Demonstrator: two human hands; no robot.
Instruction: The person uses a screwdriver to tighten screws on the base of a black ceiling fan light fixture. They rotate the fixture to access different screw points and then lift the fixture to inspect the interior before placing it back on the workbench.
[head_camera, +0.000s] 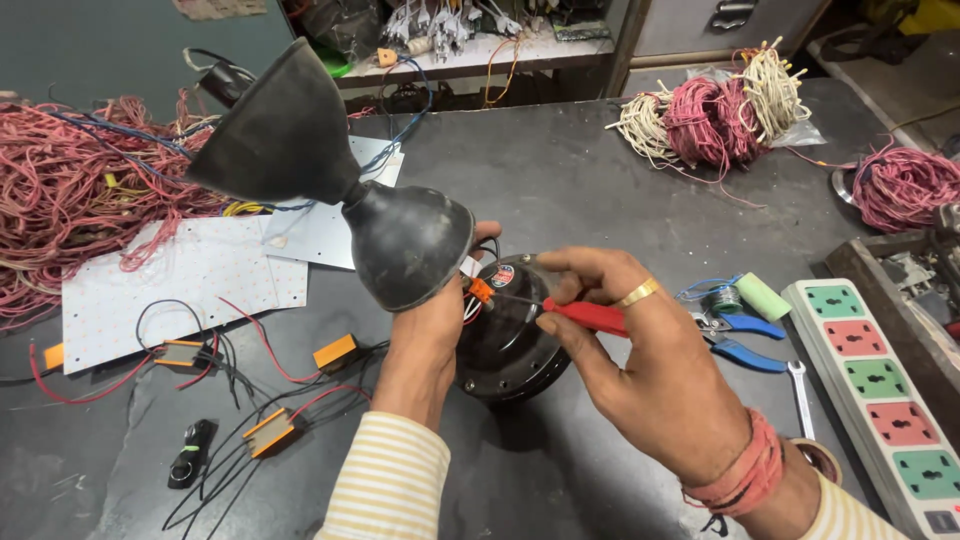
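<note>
My left hand (425, 340) grips a round black motor body (510, 340) and tilts it up off the dark table (560, 180). A black shaft with two cone-shaped cups (330, 180) sticks out of it toward the upper left. My right hand (640, 370), with a ring on one finger, holds a red-handled screwdriver (590, 317). Its tip points at an orange wire connector (481, 290) on top of the motor, where red, white and black wires come out.
Blue-handled pliers (745, 340), a solder spool (722, 300) and a small spanner (800, 395) lie at the right, beside a multi-socket power strip (880, 400). White perforated boards (190, 280) and small orange modules (335, 352) with wires lie at the left. Wire bundles (710, 120) sit at the back.
</note>
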